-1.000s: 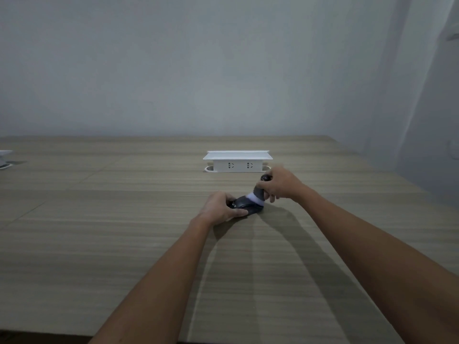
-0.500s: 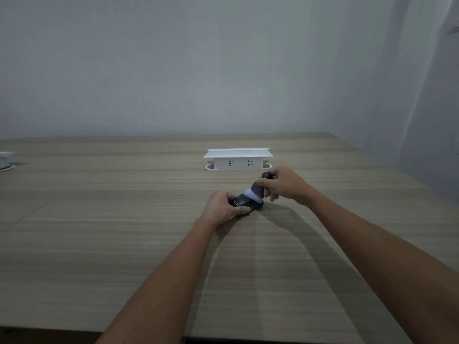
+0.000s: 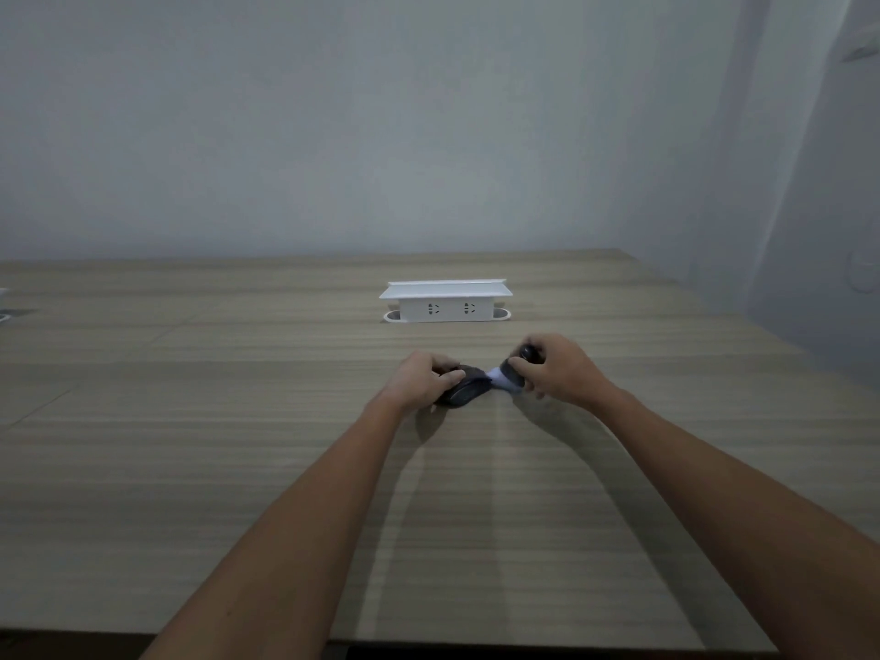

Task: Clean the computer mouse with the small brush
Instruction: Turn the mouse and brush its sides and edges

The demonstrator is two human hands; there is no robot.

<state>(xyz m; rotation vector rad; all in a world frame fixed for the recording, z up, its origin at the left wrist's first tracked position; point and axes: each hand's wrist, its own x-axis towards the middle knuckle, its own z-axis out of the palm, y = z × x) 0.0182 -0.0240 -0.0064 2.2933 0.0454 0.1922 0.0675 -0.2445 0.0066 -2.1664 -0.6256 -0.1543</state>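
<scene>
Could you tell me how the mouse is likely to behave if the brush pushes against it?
The mouse looks small and smooth, so probably light and apt to slide on the table. The left hand pinning it suggests the same. Its low, flat-bottomed shape seems unlikely to tip.

A white socket box (image 3: 446, 301) stood on the wood-grain table (image 3: 190, 445), raised out of an oval slot, with two outlets on its near face. Behind the box rose a plain pale wall (image 3: 381, 126). Far left of the box, a small white object (image 3: 2, 297) showed at the picture's edge.
</scene>
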